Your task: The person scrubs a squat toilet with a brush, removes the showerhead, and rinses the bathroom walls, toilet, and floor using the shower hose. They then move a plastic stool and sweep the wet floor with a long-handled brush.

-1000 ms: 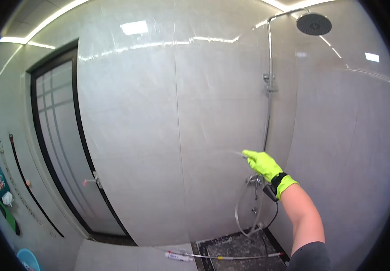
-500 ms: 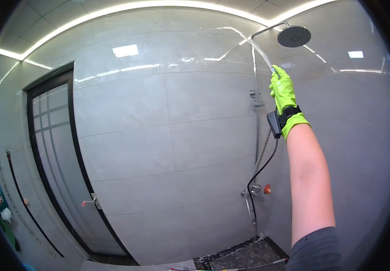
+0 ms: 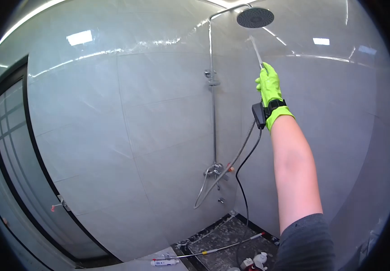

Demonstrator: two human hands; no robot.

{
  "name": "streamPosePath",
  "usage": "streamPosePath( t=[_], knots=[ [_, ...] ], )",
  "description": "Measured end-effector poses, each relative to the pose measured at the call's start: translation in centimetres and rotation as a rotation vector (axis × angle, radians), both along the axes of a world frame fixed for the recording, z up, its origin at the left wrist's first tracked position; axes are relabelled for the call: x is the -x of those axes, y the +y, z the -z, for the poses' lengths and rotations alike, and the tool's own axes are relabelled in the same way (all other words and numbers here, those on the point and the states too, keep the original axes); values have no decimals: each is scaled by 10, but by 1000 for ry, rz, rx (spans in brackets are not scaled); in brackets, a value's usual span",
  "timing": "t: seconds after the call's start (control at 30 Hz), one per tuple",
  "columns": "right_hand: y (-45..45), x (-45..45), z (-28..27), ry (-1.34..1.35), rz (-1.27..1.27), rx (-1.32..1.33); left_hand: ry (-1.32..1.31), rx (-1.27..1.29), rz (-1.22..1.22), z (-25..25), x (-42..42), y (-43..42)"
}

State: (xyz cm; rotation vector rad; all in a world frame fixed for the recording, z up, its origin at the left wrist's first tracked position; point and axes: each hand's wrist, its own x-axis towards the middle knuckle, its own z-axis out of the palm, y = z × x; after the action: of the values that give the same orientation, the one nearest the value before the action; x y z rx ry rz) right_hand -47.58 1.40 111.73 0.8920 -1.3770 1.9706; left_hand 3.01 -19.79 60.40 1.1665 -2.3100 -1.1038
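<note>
My right hand [image 3: 271, 86], in a bright green rubber glove, is raised and closed around a hand-held shower sprayer [image 3: 262, 65]. Most of the sprayer is hidden by the fingers. A water jet [image 3: 256, 52] shoots up from it toward the tiled corner, below the round overhead shower head [image 3: 255, 18]. From under the hand a metal shower hose [image 3: 244, 144] runs down to the mixer tap [image 3: 215, 170]. A black strap with a small box [image 3: 259, 115] sits on my wrist, and a black cable hangs from it. My left hand is out of view.
A vertical shower pipe [image 3: 213, 122] runs up the grey tiled wall. At left is a black-framed glass door [image 3: 16, 122]. A long thin pole [image 3: 231, 245] lies across the dark floor panel, near a white tube [image 3: 165, 262] and several bottles [image 3: 259, 259].
The view has turned right and down, bringing the floor items into sight. The jet, which arched leftward across the back wall, now points up toward the corner. The right hand keeps its grip.
</note>
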Motion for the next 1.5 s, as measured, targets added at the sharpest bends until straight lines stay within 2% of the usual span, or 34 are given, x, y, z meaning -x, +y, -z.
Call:
streamPosePath(
  t=[0.37, 0.53, 0.6, 0.77, 0.9, 1.03, 1.07, 1.33, 1.5],
  knots=[
    [-4, -7, -14, 59, -84, -157, -7, -43, 31, 8, 16, 12],
    [-9, -11, -17, 95, -66, -47, -17, -42, 28, 12, 23, 14],
    [-11, -28, -28, 126, -97, -70, -19, -44, 23, 14, 26, 15],
    [-14, -40, -70, 253, 22, 6, -29, -48, 12, 16, 33, 17],
    [8, -48, -89, 239, 3, -12, -28, -52, 17, 16, 38, 16],
    [34, -24, -71, 177, -65, -175, -21, -55, 39, 18, 42, 14],
    [41, -21, -60, 168, -3, -228, -20, -56, 44, 18, 44, 14],
    [82, 3, -12, -35, 194, -268, -5, -60, 84, 21, 54, 14],
    [81, 9, -10, 5, 210, -253, -11, -54, 97, 22, 69, 10]
  ],
)
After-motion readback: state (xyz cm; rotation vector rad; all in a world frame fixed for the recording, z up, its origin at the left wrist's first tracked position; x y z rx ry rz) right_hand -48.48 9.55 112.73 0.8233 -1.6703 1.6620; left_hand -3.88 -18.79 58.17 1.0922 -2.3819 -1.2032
